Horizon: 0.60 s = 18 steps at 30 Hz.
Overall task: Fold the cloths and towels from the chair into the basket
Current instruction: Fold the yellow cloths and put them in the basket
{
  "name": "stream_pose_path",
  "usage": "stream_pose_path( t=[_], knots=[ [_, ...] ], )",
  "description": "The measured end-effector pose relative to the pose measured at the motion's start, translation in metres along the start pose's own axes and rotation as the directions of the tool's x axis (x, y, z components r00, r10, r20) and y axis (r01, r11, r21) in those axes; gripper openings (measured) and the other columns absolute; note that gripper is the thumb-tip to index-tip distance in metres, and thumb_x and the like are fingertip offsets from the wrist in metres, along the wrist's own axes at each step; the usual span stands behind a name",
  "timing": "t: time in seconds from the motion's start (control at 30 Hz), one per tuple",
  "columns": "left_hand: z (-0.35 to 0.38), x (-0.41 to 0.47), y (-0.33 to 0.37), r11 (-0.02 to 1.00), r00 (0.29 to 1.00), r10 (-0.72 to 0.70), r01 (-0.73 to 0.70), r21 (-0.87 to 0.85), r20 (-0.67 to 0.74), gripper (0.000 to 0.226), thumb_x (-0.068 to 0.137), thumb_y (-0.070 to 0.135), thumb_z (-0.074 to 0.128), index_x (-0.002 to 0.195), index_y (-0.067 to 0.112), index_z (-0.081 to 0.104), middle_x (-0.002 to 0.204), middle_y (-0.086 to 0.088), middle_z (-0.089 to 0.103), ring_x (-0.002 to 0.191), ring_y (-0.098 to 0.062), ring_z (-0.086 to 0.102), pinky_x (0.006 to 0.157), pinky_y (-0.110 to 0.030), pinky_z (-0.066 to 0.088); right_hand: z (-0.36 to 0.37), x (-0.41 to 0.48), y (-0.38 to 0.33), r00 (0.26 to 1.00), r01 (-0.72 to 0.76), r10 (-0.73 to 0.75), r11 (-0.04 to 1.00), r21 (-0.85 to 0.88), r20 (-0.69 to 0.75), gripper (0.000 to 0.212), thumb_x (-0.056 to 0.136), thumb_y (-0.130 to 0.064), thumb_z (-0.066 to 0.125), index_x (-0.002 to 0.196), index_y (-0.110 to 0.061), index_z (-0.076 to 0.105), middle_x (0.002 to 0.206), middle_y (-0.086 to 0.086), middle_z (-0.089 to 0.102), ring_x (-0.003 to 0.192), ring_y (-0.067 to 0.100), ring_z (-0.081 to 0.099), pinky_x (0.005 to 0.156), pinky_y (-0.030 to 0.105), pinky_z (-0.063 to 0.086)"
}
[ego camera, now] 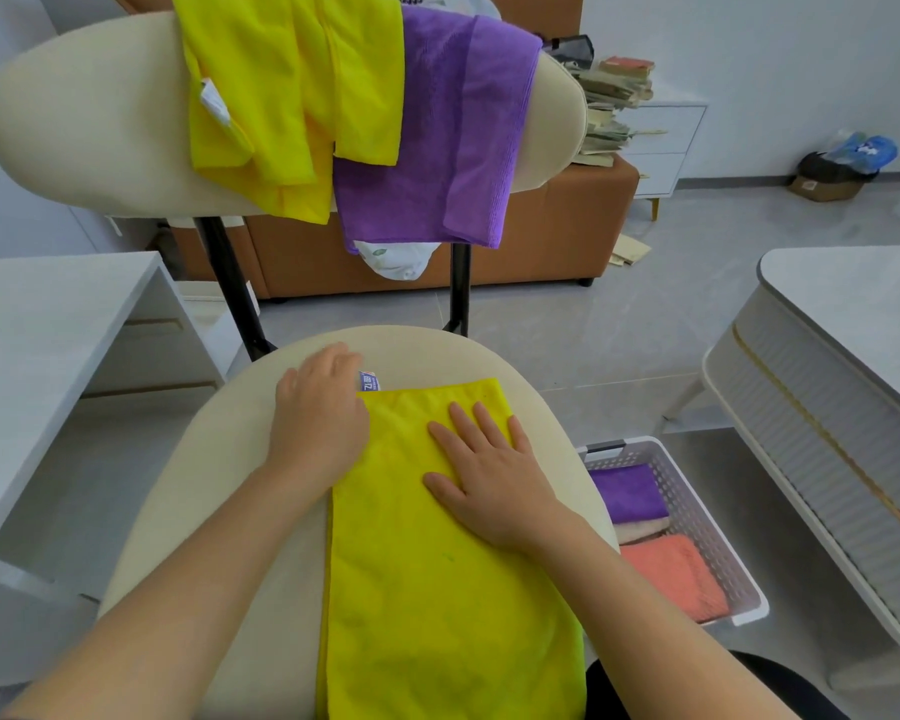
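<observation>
A yellow cloth (437,579) lies folded lengthwise on the cream chair seat (219,491). My right hand (489,480) rests flat on its upper part, fingers spread. My left hand (318,413) sits curled at the cloth's far left corner, beside a blue label (370,380); whether it pinches the edge is unclear. Over the chair back (84,122) hang a second yellow cloth (292,96) and a purple cloth (448,142). A white perforated basket (707,517) stands on the floor to the right, holding folded purple, cream and coral towels.
A white patterned cloth (401,259) peeks out below the purple one. A white desk (48,324) stands at the left, a white table (842,356) at the right. Behind the chair are an orange sofa (541,236) and a stack of books (614,106).
</observation>
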<state>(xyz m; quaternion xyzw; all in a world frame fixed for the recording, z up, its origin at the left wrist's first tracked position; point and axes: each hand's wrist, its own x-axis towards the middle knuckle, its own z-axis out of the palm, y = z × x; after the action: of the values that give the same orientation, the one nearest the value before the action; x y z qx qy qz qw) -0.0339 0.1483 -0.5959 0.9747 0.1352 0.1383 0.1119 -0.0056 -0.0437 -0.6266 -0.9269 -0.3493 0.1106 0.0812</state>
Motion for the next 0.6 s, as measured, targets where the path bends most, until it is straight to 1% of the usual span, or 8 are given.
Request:
stream_pose_path(
  t=[0.07,0.17,0.27,0.37,0.43,0.47,0.53,0.6],
  knots=[
    [0.004,-0.025,0.011,0.995,0.988,0.047,-0.06,0.085,0.147,0.049,0.098,0.027,0.036,0.146,0.017,0.026,0.154,0.0,0.021,0.142,-0.016,0.017,0.114,-0.043,0.011,0.0,0.001,0.001,1.0,-0.009,0.009,1.0,-0.012,0.004,0.084,0.08,-0.077,-0.004,0.151,-0.032,0.006,0.159,-0.003,-0.008,0.146,0.02,-0.013,0.116,0.047,-0.01],
    [0.016,-0.049,0.017,0.991,0.916,-0.002,-0.051,0.121,0.402,0.062,0.099,0.049,0.017,0.151,0.018,0.003,0.159,0.001,-0.006,0.146,-0.014,-0.005,0.116,-0.046,0.001,-0.003,0.004,0.002,0.999,-0.034,0.034,0.999,0.005,0.021,0.064,0.096,-0.06,0.018,0.152,-0.031,0.007,0.159,-0.003,-0.008,0.146,0.02,-0.013,0.117,0.047,-0.01],
    [0.023,-0.05,0.011,0.991,0.891,-0.007,-0.053,0.12,0.453,0.07,0.093,0.058,0.002,0.151,0.018,-0.006,0.158,0.0,-0.016,0.145,-0.014,-0.013,0.116,-0.047,-0.002,-0.007,0.005,0.001,0.999,-0.045,0.044,0.997,0.067,0.014,0.061,0.098,-0.055,0.021,0.152,-0.03,0.008,0.16,-0.002,-0.007,0.146,0.02,-0.014,0.117,0.048,-0.009],
    [0.025,-0.037,0.005,0.993,0.888,-0.003,-0.049,0.103,0.459,0.066,0.097,0.055,0.008,0.151,0.019,-0.006,0.157,0.001,-0.017,0.144,-0.013,-0.015,0.116,-0.05,-0.004,-0.013,0.007,0.0,0.998,-0.042,0.046,0.993,0.107,-0.031,0.061,0.098,-0.054,0.021,0.152,-0.029,0.008,0.16,-0.003,-0.007,0.145,0.019,-0.015,0.116,0.048,-0.01],
    [0.026,-0.026,0.002,0.991,0.909,-0.013,-0.043,0.126,0.416,0.066,0.097,0.054,0.013,0.151,0.019,-0.002,0.158,0.0,-0.012,0.145,-0.014,-0.012,0.116,-0.051,-0.003,-0.018,0.006,0.002,0.998,-0.033,0.038,0.994,0.104,-0.053,0.061,0.098,-0.054,0.022,0.152,-0.028,0.007,0.159,-0.004,-0.008,0.145,0.018,-0.015,0.115,0.047,-0.01],
    [0.025,-0.022,0.0,0.99,0.938,-0.017,-0.032,0.135,0.346,0.066,0.098,0.052,0.017,0.151,0.016,0.004,0.159,-0.002,-0.006,0.146,-0.016,-0.006,0.115,-0.052,0.001,-0.02,0.005,0.003,0.998,-0.029,0.034,0.994,0.106,-0.052,0.062,0.098,-0.053,0.022,0.152,-0.028,0.006,0.159,-0.004,-0.008,0.145,0.017,-0.015,0.115,0.047,-0.01],
    [0.018,-0.019,0.0,0.99,0.993,0.003,-0.02,0.139,0.12,0.058,0.099,0.044,0.034,0.144,0.009,0.032,0.153,-0.013,0.026,0.142,-0.027,0.023,0.11,-0.053,0.022,-0.021,0.002,0.005,0.999,-0.03,0.033,0.993,0.113,-0.03,0.062,0.098,-0.052,0.023,0.152,-0.027,0.006,0.159,-0.004,-0.008,0.146,0.017,-0.013,0.116,0.047,-0.009],
    [0.013,-0.024,0.002,0.983,0.988,0.127,-0.113,0.147,-0.086,0.038,0.094,0.032,0.044,0.12,0.007,0.057,0.125,-0.015,0.056,0.114,-0.033,0.054,0.089,-0.047,0.046,-0.019,-0.001,0.008,0.999,-0.039,0.039,0.994,0.1,-0.001,0.062,0.099,-0.05,0.024,0.152,-0.025,0.005,0.159,-0.003,-0.008,0.146,0.017,-0.012,0.116,0.047,-0.008]
  ],
)
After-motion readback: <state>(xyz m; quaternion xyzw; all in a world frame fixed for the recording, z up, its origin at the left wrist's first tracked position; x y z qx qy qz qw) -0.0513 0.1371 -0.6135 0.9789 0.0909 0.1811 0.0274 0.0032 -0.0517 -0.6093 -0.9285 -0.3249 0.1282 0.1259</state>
